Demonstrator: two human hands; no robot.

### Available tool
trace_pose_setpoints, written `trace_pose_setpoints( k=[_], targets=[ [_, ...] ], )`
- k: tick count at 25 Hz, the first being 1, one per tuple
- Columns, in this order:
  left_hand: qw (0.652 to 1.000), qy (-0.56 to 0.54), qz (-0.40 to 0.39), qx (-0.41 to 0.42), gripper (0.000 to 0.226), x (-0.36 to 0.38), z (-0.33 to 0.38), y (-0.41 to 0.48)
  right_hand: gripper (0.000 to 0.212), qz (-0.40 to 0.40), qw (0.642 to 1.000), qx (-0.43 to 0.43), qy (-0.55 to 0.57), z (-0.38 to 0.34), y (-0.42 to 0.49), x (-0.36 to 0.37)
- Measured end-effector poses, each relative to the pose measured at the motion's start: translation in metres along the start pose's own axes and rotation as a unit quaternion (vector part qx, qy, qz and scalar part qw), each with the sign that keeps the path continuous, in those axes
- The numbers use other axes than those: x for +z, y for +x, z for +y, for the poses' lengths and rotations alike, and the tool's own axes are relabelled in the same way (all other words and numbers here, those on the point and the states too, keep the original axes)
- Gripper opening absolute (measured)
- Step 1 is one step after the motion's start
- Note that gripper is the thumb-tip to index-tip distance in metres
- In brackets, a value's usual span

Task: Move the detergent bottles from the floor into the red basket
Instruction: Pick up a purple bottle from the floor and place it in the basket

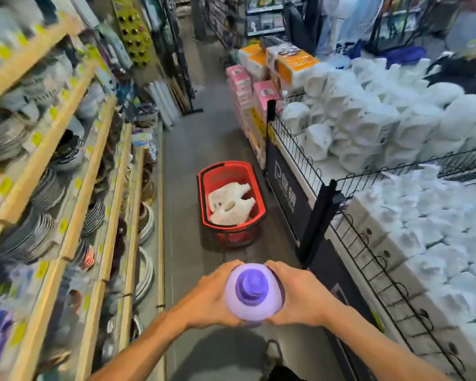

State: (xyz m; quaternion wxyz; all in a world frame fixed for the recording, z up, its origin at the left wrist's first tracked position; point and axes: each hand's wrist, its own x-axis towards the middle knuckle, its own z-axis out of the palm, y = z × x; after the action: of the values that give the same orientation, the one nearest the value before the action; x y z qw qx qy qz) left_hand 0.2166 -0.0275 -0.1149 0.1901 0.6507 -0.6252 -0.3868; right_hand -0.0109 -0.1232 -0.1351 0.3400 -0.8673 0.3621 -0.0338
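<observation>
- I held a lilac detergent bottle (pixel 254 306) upright between both hands, its darker purple cap (pixel 249 284) pointing up at me.
- My left hand (pixel 208 298) was curled round the bottle's left side, with the fingers wrapped over its shoulder.
- My right hand (pixel 300 294) gripped the opposite side in the same way, so the bottle was clamped from both flanks.
- The bottle was off the ground, carried above the near end of the aisle floor (pixel 187 166) and well short of the basket.
- The red basket (pixel 232 237) stood on the floor ahead of me, near the floor's right edge, just beside the black base of a display.
- White detergent bottles (pixel 228 204) lay on their sides inside the basket, touching each other; I could make out at least two.
- Along the floor's left edge ran wooden shelves (pixel 39 166) stacked with plates and bowls.
- Along the right edge, a wire fence (pixel 294 144) enclosed heaps of white goods (pixel 368 127), too blurred to name.
</observation>
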Motion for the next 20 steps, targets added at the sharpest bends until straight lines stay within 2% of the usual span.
trace_pose_setpoints(
  k=[6,12,17,20],
  targets=[
    [0.996,0.007,0.051,-0.068,0.093,-0.063,-0.042,0.047,0.084,-0.06,0.996,-0.065,0.009,-0.002,0.124,-0.017],
    [0.989,-0.037,0.113,-0.083,0.096,-0.128,-0.109,0.067,0.083,-0.111,0.986,-0.121,-0.033,-0.039,0.241,-0.017],
    [0.991,-0.009,0.093,-0.101,0.096,-0.194,-0.167,0.083,0.078,-0.121,0.989,-0.09,-0.013,-0.08,0.318,0.01],
    [0.991,0.002,0.082,-0.101,0.1,-0.246,-0.201,0.104,0.067,-0.084,0.996,-0.035,0.022,-0.104,0.367,0.021]
  ],
)
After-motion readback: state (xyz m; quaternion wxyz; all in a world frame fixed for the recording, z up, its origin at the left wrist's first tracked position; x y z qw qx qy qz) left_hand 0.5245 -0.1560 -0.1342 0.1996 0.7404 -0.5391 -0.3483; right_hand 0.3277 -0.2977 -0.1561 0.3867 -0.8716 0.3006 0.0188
